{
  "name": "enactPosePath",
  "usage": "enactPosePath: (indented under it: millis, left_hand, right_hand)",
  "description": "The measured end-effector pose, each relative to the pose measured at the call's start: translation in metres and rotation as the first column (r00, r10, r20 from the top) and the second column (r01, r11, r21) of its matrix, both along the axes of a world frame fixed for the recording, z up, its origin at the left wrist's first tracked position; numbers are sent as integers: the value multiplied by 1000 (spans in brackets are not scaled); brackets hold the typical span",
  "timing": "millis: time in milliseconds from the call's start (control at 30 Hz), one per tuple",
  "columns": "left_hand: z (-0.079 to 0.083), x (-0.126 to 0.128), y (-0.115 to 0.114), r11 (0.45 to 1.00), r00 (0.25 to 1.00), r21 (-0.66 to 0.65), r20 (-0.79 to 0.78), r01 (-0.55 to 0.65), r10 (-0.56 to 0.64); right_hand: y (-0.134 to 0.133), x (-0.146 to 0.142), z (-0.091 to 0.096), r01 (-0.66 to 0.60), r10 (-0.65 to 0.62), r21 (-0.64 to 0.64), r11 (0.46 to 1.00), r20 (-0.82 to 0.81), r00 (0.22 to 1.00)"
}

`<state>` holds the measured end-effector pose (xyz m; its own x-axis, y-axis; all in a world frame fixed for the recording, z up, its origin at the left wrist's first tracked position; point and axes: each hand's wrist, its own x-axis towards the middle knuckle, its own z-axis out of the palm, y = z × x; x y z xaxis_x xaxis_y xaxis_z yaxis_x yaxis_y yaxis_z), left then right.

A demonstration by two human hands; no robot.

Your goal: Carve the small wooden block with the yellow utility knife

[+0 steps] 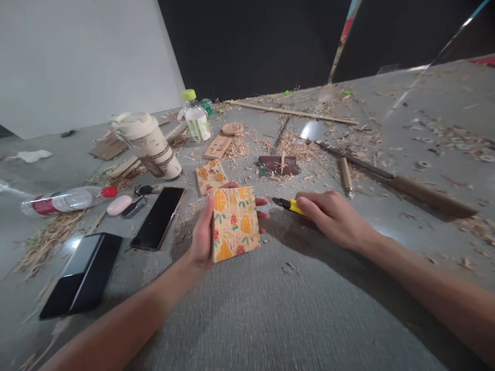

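Note:
My left hand [203, 234] holds up a square wooden tile painted with orange fruit and red berries [235, 222], thumb on its left edge and fingertips showing past its right edge. My right hand [332, 217] rests on the grey table [270, 309], closed around a yellow and black utility knife [288, 205] whose tip points left toward the tile. A second painted tile [211, 175] lies flat just beyond the held one.
A black phone [158, 217], a black box [83, 273], a pink eraser [119, 204] and a lying plastic bottle [65, 200] sit at left. A cream tumbler [150, 144], a green-capped bottle [195, 117], carved wood pieces [217, 147], a large knife [402, 183] and shavings lie further back.

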<state>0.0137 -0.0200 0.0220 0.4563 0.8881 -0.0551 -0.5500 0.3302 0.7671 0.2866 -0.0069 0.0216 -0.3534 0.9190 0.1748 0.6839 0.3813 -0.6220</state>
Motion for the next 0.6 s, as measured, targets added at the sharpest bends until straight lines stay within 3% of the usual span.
enactPosePath:
  millis: [200,600]
  left_hand:
    - [-5,0,1,1000,999,-4,-42,-27,27]
    - [-4,0,0,1000,1000,9,30,3,-3]
  right_hand:
    - [0,1,-1,-20,20,27,999,9,1000]
    - [-1,2,-2,-20,20,2,1000,31,999]
